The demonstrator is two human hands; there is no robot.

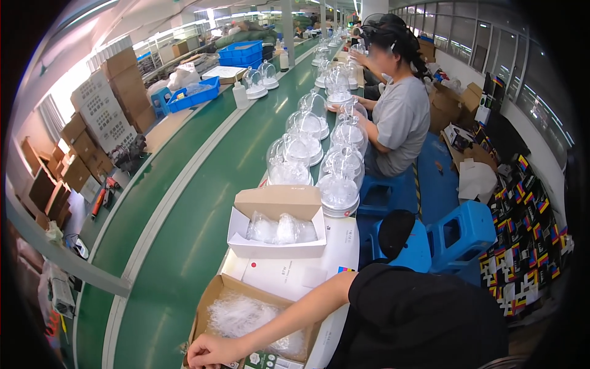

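Observation:
My right arm in a black sleeve reaches left from the lower right. My right hand (216,351) is at the near left corner of an open cardboard box (243,283), its fingers curled down and closed; what they grip, if anything, is hidden. Crumpled clear plastic (243,317) fills much of the box. By the hand lies a green and white printed card (261,359), cut off by the lower edge. My left hand is out of view. Beyond stands an open white box (276,248) holding clear plastic-wrapped items (279,228), on top of flat white boxes (270,270).
Clear domes on white bases (338,190) run in rows along the green conveyor belt (203,203). A co-worker in a grey shirt (402,114) sits beside them. Blue stools (461,234) and stacked printed cartons (522,246) stand right. A white bottle (240,97) stands on the left.

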